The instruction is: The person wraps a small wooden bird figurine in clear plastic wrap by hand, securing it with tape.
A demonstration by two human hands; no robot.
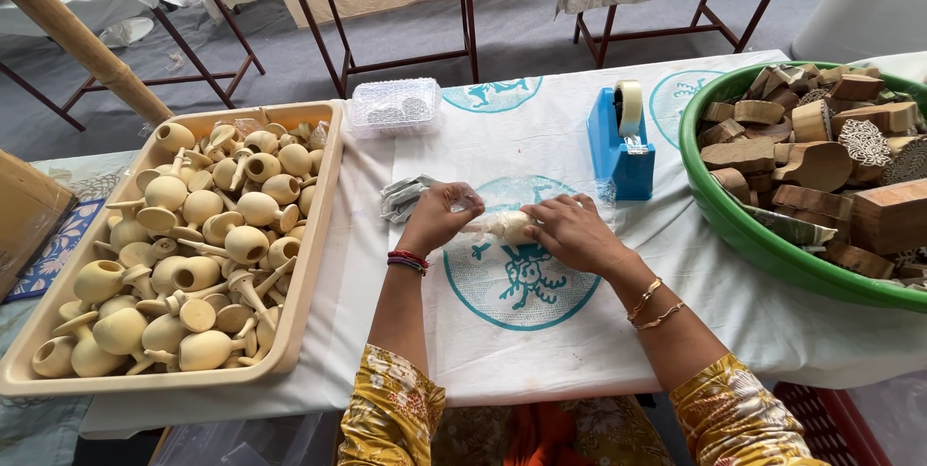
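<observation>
I note a clear plastic box (394,105) at the desk's (502,350) far edge, a blue tape dispenser (621,147) right of it, flat packets (404,197) beside my left hand (439,218). Both hands, right hand (572,231) included, clench a pale wrapped wooden piece (507,226) lying between their fingers (541,217).

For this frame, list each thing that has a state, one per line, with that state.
Left hand: closed on one end of the wrapped piece.
Right hand: pressing on the wrapped piece.
Wrapped piece: lying on the table, covered in clear wrap, held at both ends.
Beige tray: heaped full with pale wooden pieces.
Green tub: full of carved wooden blocks.
Tape dispenser: upright, roll loaded.
Clear plastic box: lid shut.
</observation>
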